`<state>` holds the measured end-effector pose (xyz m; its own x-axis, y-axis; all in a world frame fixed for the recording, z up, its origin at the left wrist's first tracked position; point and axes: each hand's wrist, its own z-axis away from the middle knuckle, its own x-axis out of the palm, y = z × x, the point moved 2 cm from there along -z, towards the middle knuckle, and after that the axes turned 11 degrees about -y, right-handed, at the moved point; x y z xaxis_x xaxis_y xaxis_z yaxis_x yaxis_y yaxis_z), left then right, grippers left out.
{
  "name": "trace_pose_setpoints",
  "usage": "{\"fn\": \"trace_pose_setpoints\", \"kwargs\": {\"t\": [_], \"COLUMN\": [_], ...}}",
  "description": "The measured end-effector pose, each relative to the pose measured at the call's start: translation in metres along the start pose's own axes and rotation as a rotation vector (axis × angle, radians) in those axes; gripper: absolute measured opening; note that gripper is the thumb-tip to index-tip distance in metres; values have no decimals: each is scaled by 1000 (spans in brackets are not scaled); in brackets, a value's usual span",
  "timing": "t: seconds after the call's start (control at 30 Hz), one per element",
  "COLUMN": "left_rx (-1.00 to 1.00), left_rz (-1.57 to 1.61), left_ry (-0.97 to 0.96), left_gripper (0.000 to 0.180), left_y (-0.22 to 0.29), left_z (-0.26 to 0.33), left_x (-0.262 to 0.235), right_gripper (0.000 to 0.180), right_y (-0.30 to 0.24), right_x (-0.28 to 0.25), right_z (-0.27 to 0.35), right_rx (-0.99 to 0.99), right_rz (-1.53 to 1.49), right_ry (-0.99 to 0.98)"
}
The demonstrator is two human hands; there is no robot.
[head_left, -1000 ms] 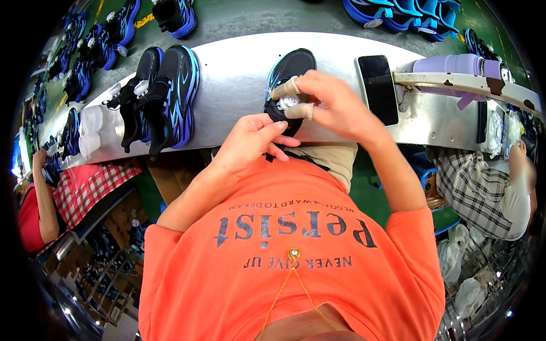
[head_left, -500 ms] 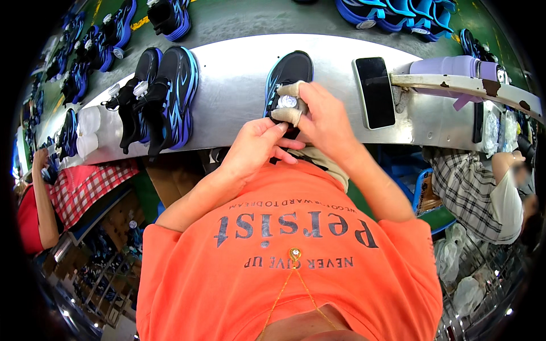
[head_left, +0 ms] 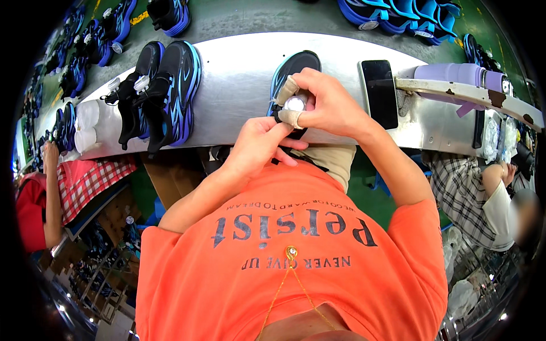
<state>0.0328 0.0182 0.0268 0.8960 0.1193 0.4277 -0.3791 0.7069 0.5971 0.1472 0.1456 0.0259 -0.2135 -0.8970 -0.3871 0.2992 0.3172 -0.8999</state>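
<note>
Dial (head_left: 295, 103) on shoe (head_left: 305, 60) held by right hand (head_left: 336, 108); left hand (head_left: 253, 142) pinched narrow, contents unclear; pair (head_left: 183, 71) left of it dial-fitted; shoe seemingly unfinished.

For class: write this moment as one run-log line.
left hand: beside shoe | right hand: around round dial | shoe: on metal table

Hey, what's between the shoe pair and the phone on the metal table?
In the head view, a single black-and-blue shoe, left hand and right hand at it.
</note>
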Motion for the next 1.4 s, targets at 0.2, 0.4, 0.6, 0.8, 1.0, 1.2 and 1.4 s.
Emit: {"fn": "trace_pose_setpoints", "kwargs": {"t": [0.2, 0.4, 0.6, 0.8, 1.0, 1.2, 1.4], "left_rx": [9, -56, 21, 16, 17, 587, 832], "left_rz": [10, 11, 11, -7, -612, -1295, -1252], "left_ry": [-7, -47, -38, -37, -81, 56, 623], "left_gripper": [36, 38, 36, 34, 27, 24, 31], "left_y": [-2, -7, -7, -14, 11, -11, 85], "left_z": [-2, -4, -4, -5, 32, 14, -21], "left_x": [-6, -16, -16, -18, -8, -24, -99], "right_gripper": [25, 40, 44, 29, 30, 27, 41], "right_y": [2, -4, -10, -7, 15, 20, 21], "right_x": [-2, 2, -6, 17, 11, -32, -89], "right_z": [0, 15, 15, 20, 19, -11, -78], "right_rx": [72, 191, 158, 244, 199, 224, 126], "right_rz": [-70, -40, -210, -150, -271, -236, 197], "right_ry": [-54, 25, -19, 122, 93, 244, 390]}}
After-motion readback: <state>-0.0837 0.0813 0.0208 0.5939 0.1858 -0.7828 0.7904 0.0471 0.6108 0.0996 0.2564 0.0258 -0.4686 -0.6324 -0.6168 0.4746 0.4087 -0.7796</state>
